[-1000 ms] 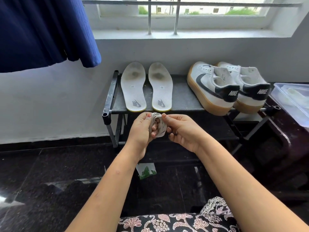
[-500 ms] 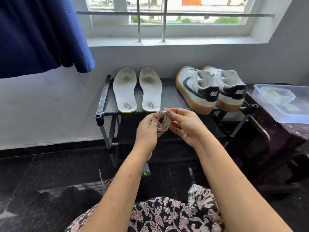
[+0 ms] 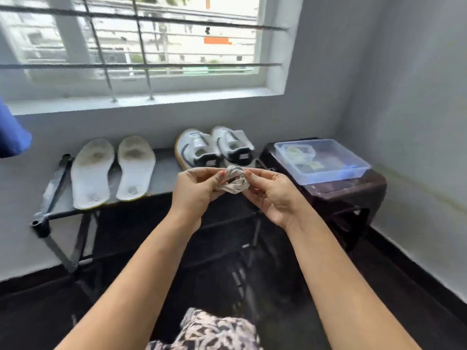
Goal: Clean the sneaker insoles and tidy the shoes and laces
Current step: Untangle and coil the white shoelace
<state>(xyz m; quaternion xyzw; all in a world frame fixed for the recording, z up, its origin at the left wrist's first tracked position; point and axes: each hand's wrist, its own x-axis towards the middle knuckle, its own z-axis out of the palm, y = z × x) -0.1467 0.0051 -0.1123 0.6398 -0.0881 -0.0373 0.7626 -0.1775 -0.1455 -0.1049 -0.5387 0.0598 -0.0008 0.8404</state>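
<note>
A coiled bundle of white shoelace (image 3: 234, 182) is pinched between my left hand (image 3: 195, 192) and my right hand (image 3: 271, 195), in front of the rack's right half. Two stained white insoles (image 3: 91, 173) (image 3: 136, 168) lie side by side on the dark shoe rack (image 3: 164, 170). To their right a pair of white sneakers (image 3: 197, 150) (image 3: 233, 145) with black heels stands on the same shelf, heels toward me, no laces showing.
A clear plastic box (image 3: 326, 170) with small items inside rests on a dark stool (image 3: 353, 195) right of the rack. Blue fabric (image 3: 11, 137) hangs at the far left. A barred window (image 3: 141, 46) is above; the floor is dark and glossy.
The view has swung up and to the right, so rack and shoes sit further left. Both hands keep the lace bundle and have moved right, toward the sneakers and stool.
</note>
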